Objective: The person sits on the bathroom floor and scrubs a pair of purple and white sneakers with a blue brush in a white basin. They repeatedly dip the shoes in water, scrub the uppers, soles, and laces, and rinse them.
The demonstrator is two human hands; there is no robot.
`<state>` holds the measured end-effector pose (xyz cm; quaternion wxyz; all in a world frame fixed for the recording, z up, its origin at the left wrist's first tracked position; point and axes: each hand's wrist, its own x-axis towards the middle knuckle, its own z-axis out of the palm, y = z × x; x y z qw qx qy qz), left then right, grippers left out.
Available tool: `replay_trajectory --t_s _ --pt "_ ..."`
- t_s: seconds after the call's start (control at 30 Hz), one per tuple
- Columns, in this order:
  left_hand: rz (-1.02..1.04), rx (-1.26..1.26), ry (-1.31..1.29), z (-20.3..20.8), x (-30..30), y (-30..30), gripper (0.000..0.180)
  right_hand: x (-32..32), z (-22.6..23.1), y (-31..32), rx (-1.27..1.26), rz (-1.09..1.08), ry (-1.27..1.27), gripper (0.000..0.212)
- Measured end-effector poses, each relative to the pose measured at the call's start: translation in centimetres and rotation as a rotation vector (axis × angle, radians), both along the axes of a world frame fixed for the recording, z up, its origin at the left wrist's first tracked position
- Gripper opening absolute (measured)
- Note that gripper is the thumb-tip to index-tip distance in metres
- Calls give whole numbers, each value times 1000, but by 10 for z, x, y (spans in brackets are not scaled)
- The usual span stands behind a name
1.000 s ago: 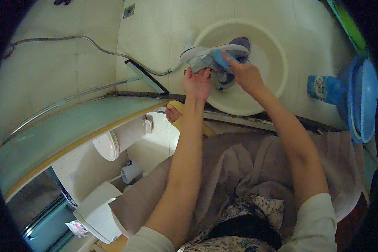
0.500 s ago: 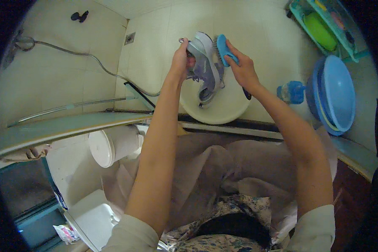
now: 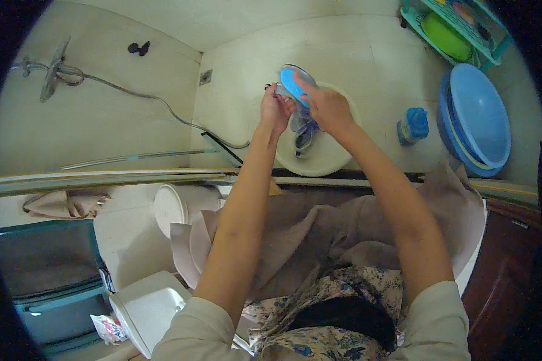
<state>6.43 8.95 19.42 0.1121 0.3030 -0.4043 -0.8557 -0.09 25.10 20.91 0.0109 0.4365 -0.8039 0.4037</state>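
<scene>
- Holding blue brush (image 3: 293,86): right hand (image 3: 331,111), grip closed round it; bristles hidden.
- Left hand (image 3: 275,113): grip closed on the grey shoe (image 3: 302,124) from its left side.
- Shoe: over the cream basin (image 3: 320,170), far end behind the brush; can't tell contact.
- Basin: on the floor (image 3: 376,69).
- Right of basin: blue bottle (image 3: 414,125), then blue tubs (image 3: 480,117) tilted on edge.
- Left: grey hose (image 3: 156,100).

I have bright blue in my oval plastic brush (image 3: 293,84), grey and muted purple in my laced shoe (image 3: 305,125), cream in the round basin (image 3: 336,159), plain brown in my draped cloth (image 3: 337,231), and blue flowers on beige in my floral fabric (image 3: 358,350).
</scene>
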Motion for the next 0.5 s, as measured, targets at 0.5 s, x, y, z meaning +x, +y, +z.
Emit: replay_trajectory --t_s 0.5 --pt "60 3 35 82 -5 21 32 10 37 33 94 32 -7 64"
